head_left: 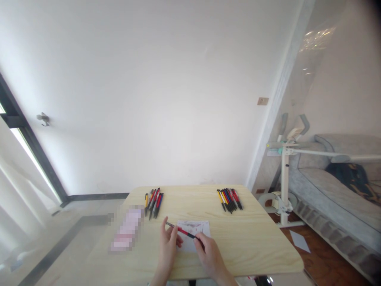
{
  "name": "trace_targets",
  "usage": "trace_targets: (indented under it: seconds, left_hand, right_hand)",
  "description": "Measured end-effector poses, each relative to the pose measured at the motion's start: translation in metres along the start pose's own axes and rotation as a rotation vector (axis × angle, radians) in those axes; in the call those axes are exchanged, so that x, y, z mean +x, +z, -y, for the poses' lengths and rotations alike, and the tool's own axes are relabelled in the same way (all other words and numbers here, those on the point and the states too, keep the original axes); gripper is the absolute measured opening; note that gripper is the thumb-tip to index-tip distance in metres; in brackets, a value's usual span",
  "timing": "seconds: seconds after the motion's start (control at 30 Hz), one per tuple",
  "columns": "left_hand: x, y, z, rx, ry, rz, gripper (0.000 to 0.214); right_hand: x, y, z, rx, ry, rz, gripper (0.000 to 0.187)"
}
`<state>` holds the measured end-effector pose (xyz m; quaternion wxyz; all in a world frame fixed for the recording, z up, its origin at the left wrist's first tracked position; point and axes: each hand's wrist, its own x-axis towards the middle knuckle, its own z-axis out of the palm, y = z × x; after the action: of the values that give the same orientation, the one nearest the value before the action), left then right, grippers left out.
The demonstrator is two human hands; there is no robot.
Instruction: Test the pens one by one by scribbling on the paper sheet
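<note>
A red and black pen (185, 232) with a greyish end is held slantwise between my two hands above the table. My left hand (169, 240) grips its upper left part with thumb and fingers. The lower right, black end sits in the closed fingers of my right hand (206, 250). Beneath the pen lies a white sheet of paper (204, 227) with dark reddish marks or print, partly covered by both hands.
On the pale wooden table (253, 242) a bunch of coloured pens (154, 202) lies at the back left, and another bunch of pens (229, 200) at the back right. A blurred-out pink item (127, 230) is at the left edge. An exercise machine (285, 186) and sofa (333, 190) stand at right.
</note>
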<state>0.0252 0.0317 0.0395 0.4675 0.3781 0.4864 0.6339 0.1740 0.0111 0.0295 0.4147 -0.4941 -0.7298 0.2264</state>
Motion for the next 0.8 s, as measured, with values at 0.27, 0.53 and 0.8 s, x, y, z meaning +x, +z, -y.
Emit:
trace_targets:
  seconds: [0.27,0.53,0.8]
  left_hand:
    - [0.002,-0.001,0.003,-0.002,-0.013,-0.012,0.071]
    - [0.003,-0.006,0.007,0.030,0.025,0.068,0.063]
    - [0.007,-0.008,0.013,0.048,0.020,0.095,0.068]
  right_hand:
    - [0.002,-0.001,-0.001,0.029,0.017,-0.008,0.019]
    - [0.002,0.000,0.000,0.006,0.033,-0.024,0.018]
    - [0.002,-0.001,0.000,-0.053,0.032,-0.038,0.020]
